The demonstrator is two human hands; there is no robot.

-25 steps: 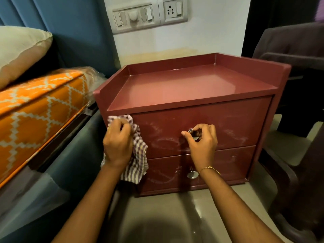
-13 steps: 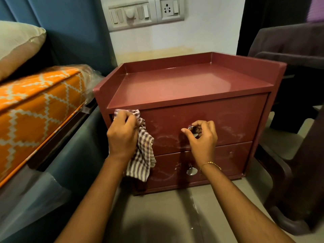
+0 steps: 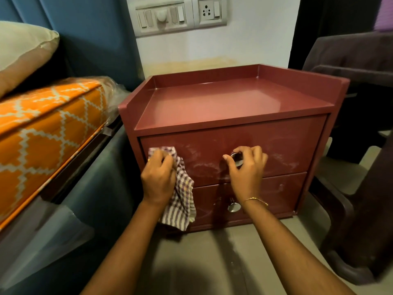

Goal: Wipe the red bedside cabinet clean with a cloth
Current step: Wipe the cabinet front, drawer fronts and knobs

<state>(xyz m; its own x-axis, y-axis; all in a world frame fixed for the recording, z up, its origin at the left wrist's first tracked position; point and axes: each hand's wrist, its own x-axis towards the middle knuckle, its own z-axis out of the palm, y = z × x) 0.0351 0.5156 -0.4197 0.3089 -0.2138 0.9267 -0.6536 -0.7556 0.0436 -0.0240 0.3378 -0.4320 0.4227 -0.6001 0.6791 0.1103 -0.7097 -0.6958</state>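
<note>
The red bedside cabinet stands on the floor with two drawers and a rimmed top. Pale dusty smears cover the upper drawer front. My left hand grips a purple-and-white checked cloth and presses it against the left part of the upper drawer front; the cloth's loose end hangs down over the lower drawer. My right hand holds the round silver knob of the upper drawer between thumb and fingers. A second silver knob sits on the lower drawer.
An orange patterned mattress with a pillow lies close on the left, plastic wrap at its edge. A dark plastic chair stands tight on the right. A switch panel is on the wall behind. Grey tiled floor lies in front.
My left hand has slid the cloth to the right, from the cabinet's front left corner onto the upper drawer face. My right hand has stayed on the upper knob.
</note>
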